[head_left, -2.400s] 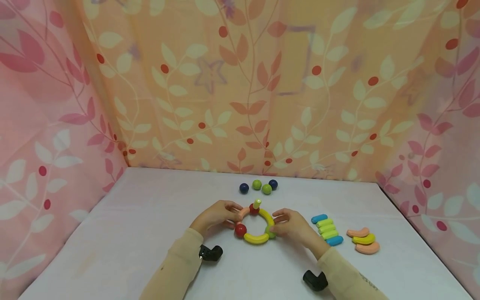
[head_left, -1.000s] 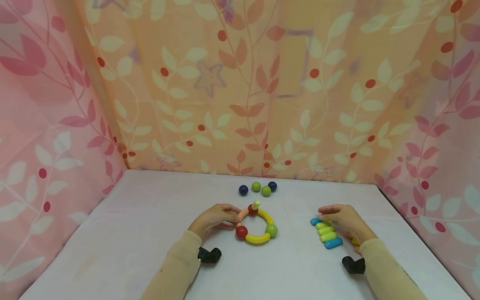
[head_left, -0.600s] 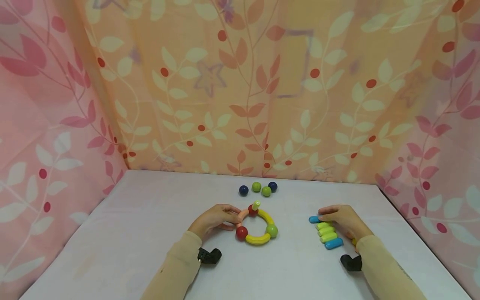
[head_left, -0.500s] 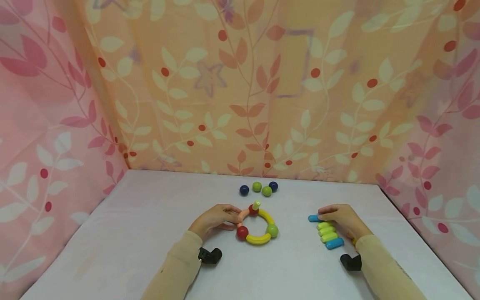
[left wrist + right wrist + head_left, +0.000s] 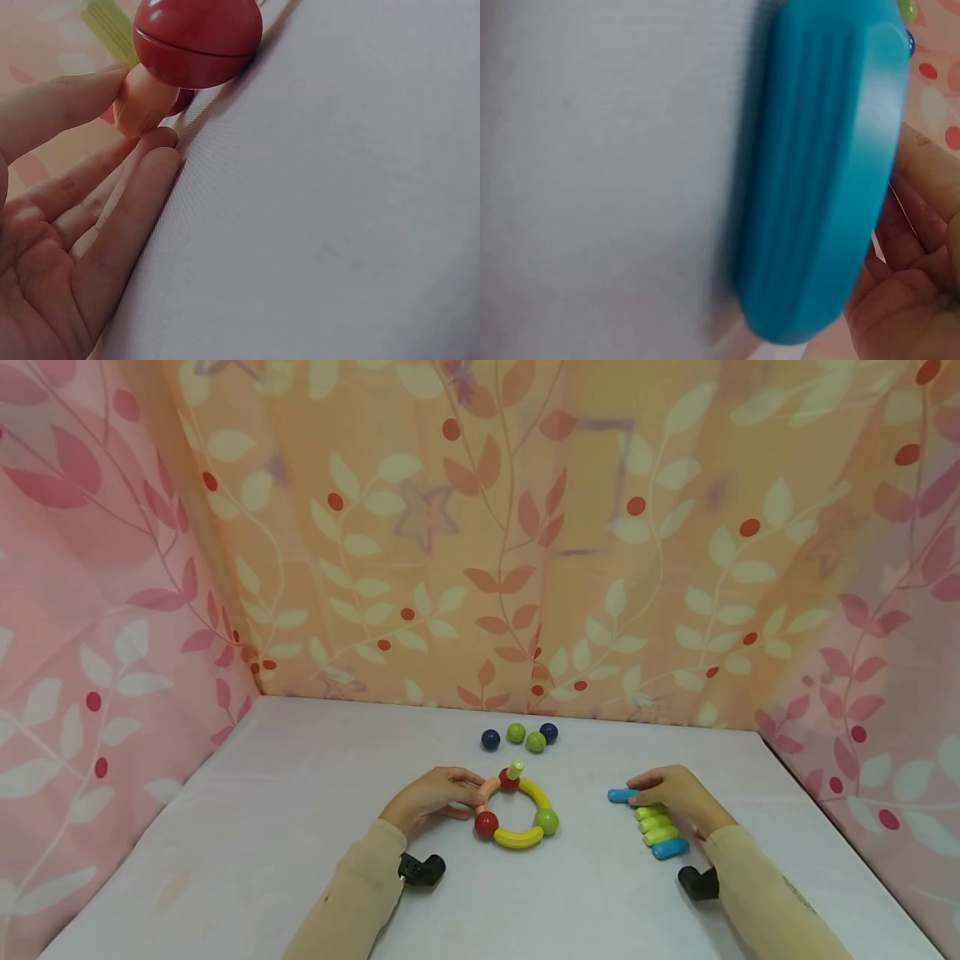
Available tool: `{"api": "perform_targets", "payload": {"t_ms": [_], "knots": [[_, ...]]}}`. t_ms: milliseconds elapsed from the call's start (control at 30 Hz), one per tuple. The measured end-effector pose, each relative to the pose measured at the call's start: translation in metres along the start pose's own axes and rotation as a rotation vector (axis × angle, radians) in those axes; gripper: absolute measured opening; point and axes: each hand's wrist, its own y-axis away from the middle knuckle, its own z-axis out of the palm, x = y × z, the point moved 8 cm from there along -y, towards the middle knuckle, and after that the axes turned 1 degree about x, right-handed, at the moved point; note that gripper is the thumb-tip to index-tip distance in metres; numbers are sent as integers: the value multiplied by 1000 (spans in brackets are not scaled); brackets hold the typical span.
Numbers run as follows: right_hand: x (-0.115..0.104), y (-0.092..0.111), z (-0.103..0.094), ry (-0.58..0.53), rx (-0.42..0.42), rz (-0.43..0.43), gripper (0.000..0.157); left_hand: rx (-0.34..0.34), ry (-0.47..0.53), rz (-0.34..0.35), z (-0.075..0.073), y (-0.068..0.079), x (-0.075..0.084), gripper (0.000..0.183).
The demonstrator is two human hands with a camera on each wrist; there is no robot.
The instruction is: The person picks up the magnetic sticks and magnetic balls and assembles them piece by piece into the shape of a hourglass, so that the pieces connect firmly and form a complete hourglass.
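Note:
My left hand (image 5: 438, 795) pinches the peach curved piece (image 5: 491, 788) of a ring, thumb on one side and fingers on the other. The ring joins this piece with yellow curved pieces (image 5: 517, 838), red balls (image 5: 486, 824) and a green ball (image 5: 546, 821). A short light-green stick (image 5: 515, 769) stands up from the far red ball. To the right, my right hand (image 5: 678, 792) pinches the end of a blue stick (image 5: 621, 796). Below that hand lie several light-green sticks (image 5: 657, 827) and another blue stick (image 5: 670, 848). One blue stick (image 5: 817, 172) fills much of the right wrist view.
Behind the ring sit dark blue balls (image 5: 491, 740) and green balls (image 5: 516, 732) on the white tabletop (image 5: 315, 735). A patterned curtain (image 5: 420, 568) closes off the back and sides. Black wrist cameras (image 5: 422, 870) hang by both sleeves.
My right hand has left the ring's green ball, reached the sticks on the right and drawn the far blue stick slightly left. The left hand stays at the ring.

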Motion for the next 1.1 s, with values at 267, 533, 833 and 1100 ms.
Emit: {"api": "perform_targets", "payload": {"t_ms": [267, 533, 833, 1100], "knots": [[-27, -2, 5, 154, -5, -109, 34, -6, -7, 1, 1, -1, 1, 42], [-56, 15, 25, 24, -35, -174, 40, 7, -15, -15, 0, -1, 1, 41], [-91, 39, 61, -132, -66, -253, 49, 3, 3, -18, 0, 0, 1, 40], [-106, 48, 80, -209, -42, -277, 40, 12, 0, -26, 0, 0, 0, 41]]}}
